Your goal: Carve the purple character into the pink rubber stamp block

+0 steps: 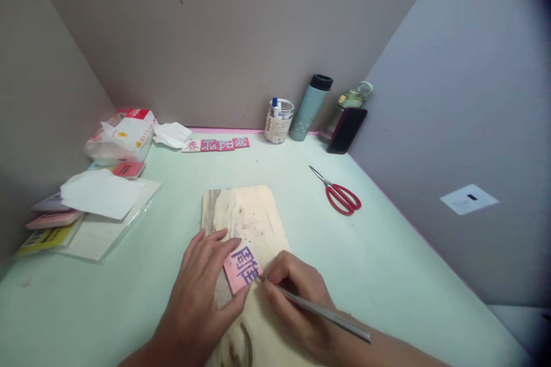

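Note:
A small pink block [241, 268] with dark purple characters lies tilted on a pale wooden board [245, 206]. My left hand [202, 287] rests beside it, thumb at its lower edge and a finger at its top edge, holding it between them. In my right hand [301, 298] is a slim metallic pen-like tool [327, 314], pinched between thumb and fingers. Its tip meets the block's right edge, by the last character. The exact shape of the tip is too small to tell.
Red-handled scissors [340, 195] lie right of the board. Behind stand a jar of pens [279, 123], a teal bottle [310, 109], a green-lidded bottle and a phone [346, 131]. Character tiles [217, 145], a tissue pack [123, 135] and papers [101, 195] are at the left and back.

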The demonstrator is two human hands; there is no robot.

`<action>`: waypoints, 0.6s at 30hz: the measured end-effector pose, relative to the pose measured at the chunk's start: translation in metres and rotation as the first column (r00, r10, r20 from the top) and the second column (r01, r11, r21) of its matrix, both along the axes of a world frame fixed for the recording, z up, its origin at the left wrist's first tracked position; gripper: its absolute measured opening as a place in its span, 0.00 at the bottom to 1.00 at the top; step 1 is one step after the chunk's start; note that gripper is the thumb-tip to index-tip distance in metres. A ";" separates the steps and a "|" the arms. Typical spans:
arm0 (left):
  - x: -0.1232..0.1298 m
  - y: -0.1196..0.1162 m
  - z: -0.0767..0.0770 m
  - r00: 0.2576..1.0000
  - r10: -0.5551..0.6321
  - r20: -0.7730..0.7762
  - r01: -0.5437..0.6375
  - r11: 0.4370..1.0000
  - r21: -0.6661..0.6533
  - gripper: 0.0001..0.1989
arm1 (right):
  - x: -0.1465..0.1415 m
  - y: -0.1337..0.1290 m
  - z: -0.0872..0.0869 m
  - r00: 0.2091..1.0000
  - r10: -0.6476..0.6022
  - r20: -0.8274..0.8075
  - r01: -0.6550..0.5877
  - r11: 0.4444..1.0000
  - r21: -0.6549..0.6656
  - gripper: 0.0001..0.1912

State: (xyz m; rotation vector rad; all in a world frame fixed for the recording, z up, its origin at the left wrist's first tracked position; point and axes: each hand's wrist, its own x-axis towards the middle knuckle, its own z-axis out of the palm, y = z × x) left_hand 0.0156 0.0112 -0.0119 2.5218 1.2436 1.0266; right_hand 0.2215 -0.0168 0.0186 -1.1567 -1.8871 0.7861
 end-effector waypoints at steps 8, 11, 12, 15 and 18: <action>0.000 0.000 0.000 1.000 0.012 0.002 -0.012 1.000 -0.015 0.21 | 0.000 0.002 0.002 0.998 0.030 0.057 -0.035 0.996 0.088 0.07; 0.000 0.000 0.000 1.000 0.011 0.005 -0.011 1.000 -0.019 0.21 | 0.001 0.002 0.004 0.996 0.056 0.071 -0.062 0.994 0.092 0.07; 0.000 -0.001 0.000 1.000 0.010 0.005 -0.010 1.000 -0.017 0.21 | 0.001 0.002 0.005 0.995 0.061 0.078 -0.067 0.994 0.090 0.07; 0.000 -0.001 0.000 1.000 0.012 0.002 -0.012 1.000 -0.010 0.21 | 0.002 0.002 0.006 0.993 0.073 0.097 -0.081 0.993 0.086 0.07; 0.000 -0.001 0.001 1.000 0.009 -0.003 -0.009 1.000 -0.011 0.21 | 0.003 0.002 0.008 0.990 0.093 0.109 -0.102 0.992 0.078 0.07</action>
